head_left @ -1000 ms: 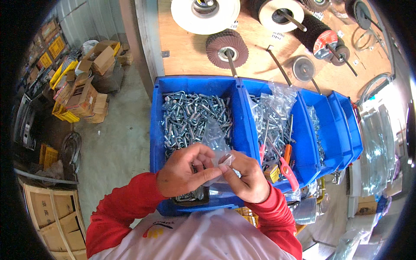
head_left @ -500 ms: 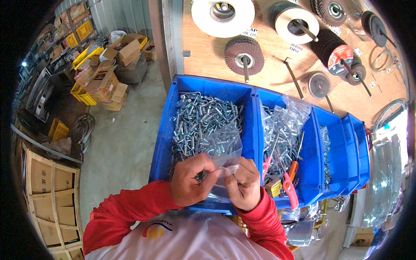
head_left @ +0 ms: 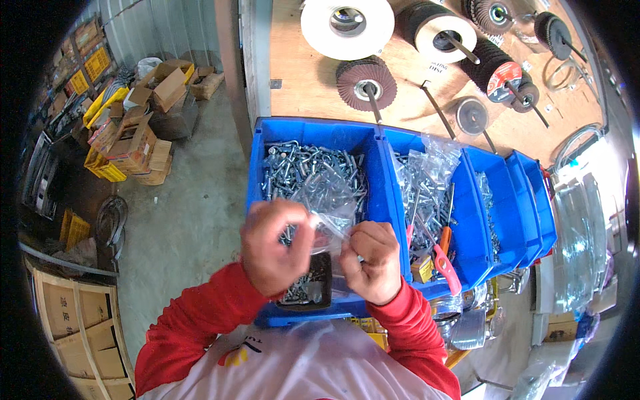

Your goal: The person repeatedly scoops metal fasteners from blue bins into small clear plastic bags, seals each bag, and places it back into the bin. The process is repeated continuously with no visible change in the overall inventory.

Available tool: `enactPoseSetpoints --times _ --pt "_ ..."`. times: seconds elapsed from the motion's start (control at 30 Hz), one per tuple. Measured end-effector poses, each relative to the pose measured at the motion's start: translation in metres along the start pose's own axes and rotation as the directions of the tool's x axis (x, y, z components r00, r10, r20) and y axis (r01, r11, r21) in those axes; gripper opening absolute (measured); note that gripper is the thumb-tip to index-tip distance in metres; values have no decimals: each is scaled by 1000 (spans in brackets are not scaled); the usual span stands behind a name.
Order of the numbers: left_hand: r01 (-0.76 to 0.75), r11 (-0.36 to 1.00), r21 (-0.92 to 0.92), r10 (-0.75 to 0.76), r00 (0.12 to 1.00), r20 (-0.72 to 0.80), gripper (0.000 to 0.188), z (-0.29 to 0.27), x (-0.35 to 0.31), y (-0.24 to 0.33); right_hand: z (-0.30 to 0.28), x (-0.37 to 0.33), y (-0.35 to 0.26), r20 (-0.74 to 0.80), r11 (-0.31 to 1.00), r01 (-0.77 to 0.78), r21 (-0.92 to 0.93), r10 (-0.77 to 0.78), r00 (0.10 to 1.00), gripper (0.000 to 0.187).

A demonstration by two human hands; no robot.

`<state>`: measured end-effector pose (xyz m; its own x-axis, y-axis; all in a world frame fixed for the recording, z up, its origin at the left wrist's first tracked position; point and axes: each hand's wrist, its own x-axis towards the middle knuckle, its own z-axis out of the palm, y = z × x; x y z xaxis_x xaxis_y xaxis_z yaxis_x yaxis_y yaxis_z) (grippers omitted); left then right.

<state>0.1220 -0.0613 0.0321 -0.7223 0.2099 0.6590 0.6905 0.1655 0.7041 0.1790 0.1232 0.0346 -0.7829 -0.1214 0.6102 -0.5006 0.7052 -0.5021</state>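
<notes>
Both my hands are over the front of a large blue bin (head_left: 390, 193) full of shiny metal hook bolts (head_left: 293, 167). Between them a clear plastic bag (head_left: 327, 193) hangs over the bolts, its edge stretched from hand to hand. My left hand (head_left: 275, 247), slightly blurred, pinches the bag's edge between thumb and finger. The opposite end is gripped by my right hand (head_left: 372, 263), its fingers curled. Below the bag a small dark tray (head_left: 307, 305) of small metal parts sits at the bin's front. Whether the bag holds anything I cannot tell.
More blue bins (head_left: 510, 230) stand to the right. In the nearest lie plastic bags (head_left: 433, 163), a pink-handled lighter (head_left: 445, 267), an orange-handled screwdriver (head_left: 445, 237) and a small yellow box (head_left: 422, 269). Grinding discs (head_left: 367, 85) hang on the wooden board behind. Cardboard boxes (head_left: 133, 143) stand far left.
My hands have moved apart, the left going up and left, pulling the bag's edge tight. The small dark tray now shows between my forearms. The whole view has shifted slightly.
</notes>
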Motion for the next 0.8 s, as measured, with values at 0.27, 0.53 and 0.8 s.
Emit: enactPoseSetpoints --times 0.27,0.53,0.8 --pt "-428 886 175 360 876 320 13 -15 11 -27 37 1 -3 -224 920 -344 186 381 897 11" --pt "-62 973 224 -46 893 448 46 -11 27 -60 73 1 -15 -243 942 -291 166 325 914 12" --pt "-25 962 272 -151 781 606 34 -31 11 -81 44 41 15 306 918 -42 -395 175 936 26"
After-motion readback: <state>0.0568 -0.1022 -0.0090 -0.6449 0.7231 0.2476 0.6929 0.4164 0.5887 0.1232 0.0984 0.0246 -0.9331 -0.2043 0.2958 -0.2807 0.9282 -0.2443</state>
